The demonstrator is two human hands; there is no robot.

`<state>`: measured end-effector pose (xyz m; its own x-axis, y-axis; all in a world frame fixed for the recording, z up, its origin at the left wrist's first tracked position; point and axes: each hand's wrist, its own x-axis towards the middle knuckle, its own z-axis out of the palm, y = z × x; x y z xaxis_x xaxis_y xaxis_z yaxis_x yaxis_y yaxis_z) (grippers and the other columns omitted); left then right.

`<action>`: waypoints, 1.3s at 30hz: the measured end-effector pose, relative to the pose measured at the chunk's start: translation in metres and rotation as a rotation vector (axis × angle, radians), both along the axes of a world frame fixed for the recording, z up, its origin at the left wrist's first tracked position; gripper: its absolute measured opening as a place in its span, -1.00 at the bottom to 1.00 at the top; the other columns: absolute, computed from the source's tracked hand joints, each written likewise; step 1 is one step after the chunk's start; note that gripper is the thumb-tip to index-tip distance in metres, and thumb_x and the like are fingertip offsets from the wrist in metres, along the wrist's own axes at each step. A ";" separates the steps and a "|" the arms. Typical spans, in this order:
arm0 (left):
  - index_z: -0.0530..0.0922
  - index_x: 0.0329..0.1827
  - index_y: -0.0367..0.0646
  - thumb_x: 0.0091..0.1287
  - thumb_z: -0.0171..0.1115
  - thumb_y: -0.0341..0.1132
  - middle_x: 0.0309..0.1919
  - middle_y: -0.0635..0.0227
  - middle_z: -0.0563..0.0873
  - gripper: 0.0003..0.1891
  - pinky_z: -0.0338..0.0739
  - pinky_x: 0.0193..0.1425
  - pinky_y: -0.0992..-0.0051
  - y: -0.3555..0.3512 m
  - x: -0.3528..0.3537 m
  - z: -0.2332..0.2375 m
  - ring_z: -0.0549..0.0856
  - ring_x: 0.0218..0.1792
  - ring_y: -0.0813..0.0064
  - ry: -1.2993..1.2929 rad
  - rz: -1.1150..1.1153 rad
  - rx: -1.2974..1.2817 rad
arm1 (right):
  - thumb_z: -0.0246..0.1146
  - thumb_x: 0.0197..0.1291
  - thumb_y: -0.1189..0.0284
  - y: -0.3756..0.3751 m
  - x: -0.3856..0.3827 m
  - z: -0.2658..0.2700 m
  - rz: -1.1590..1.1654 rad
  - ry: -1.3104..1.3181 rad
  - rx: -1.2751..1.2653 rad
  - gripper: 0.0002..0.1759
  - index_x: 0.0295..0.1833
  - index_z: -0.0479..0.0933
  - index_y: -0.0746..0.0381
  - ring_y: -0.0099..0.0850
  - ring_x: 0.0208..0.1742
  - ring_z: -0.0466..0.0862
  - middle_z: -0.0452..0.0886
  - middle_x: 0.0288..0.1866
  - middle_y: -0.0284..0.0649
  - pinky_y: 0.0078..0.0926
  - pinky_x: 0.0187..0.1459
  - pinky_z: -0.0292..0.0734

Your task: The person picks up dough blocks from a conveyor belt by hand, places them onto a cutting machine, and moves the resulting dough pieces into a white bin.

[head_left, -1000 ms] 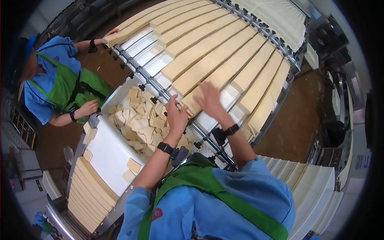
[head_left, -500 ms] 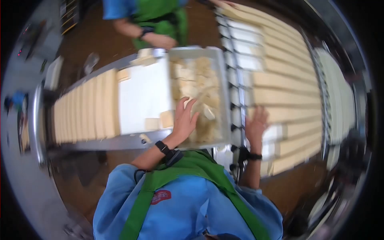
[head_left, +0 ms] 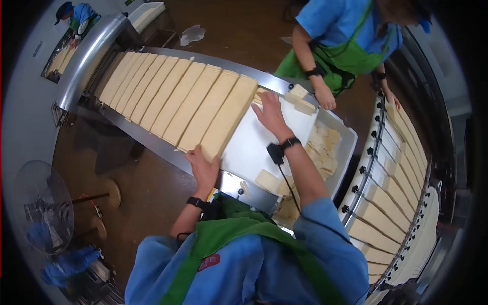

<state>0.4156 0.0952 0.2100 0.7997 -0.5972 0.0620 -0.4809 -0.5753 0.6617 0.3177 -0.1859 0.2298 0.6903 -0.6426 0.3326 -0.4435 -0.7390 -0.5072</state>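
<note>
Long pale dough-like strips point(head_left: 175, 96) lie side by side across a metal-edged conveyor with a white belt point(head_left: 264, 145). My left hand point(head_left: 203, 170) touches the near end of the last strip point(head_left: 230, 116), fingers spread. Near that strip's far end is my right hand point(head_left: 270, 114), its fingers apart, beside a small piece partly hidden by them. Small cut pieces point(head_left: 266, 179) rest at the belt's near edge, and others point(head_left: 301, 100) at its far edge. Beyond the belt's end, a pale bin point(head_left: 347, 145) holds many offcuts.
A co-worker in a green apron point(head_left: 351, 48) stands across the conveyor, one hand point(head_left: 324, 95) near the bin. On the right, a second conveyor point(head_left: 366, 173) carries more strips. A fan point(head_left: 43, 206) stands at lower left. Another person point(head_left: 79, 15) is at the upper left.
The view has swung left toward the strips. My left hand has moved from over the bin to the last strip's near end; my right has left the second conveyor for its far end.
</note>
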 end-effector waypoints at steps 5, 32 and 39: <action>0.25 0.39 -0.36 0.11 0.51 -0.28 0.16 -0.15 0.31 -0.18 0.44 0.25 0.10 -0.010 -0.001 0.004 0.46 0.16 -0.17 0.106 -0.023 0.019 | 0.37 0.19 0.16 -0.037 0.073 -0.014 -0.100 0.370 -0.041 -0.46 0.17 0.56 0.29 -0.15 0.23 0.41 0.48 0.14 -0.11 -0.11 0.20 0.34; 0.07 0.60 -0.02 -0.06 0.59 -0.17 0.33 -0.20 0.34 0.13 0.50 0.23 0.04 -0.069 -0.003 -0.008 0.55 0.19 -0.17 -0.026 -0.567 0.436 | 0.29 0.24 -0.02 0.012 -0.123 -0.024 -0.615 0.260 0.022 -0.34 0.07 0.49 0.42 0.06 0.06 0.61 0.61 -0.02 0.14 -0.04 0.08 0.53; 0.42 0.32 -0.11 -0.12 0.64 -0.25 0.22 -0.05 0.45 -0.14 0.41 0.30 0.08 -0.050 -0.019 0.004 0.48 0.24 -0.11 -0.147 -0.526 0.158 | 0.34 0.19 0.08 0.104 -0.143 -0.031 -0.841 -0.099 0.066 -0.24 0.30 0.36 0.43 0.09 0.23 0.50 0.51 0.16 0.19 -0.06 0.26 0.42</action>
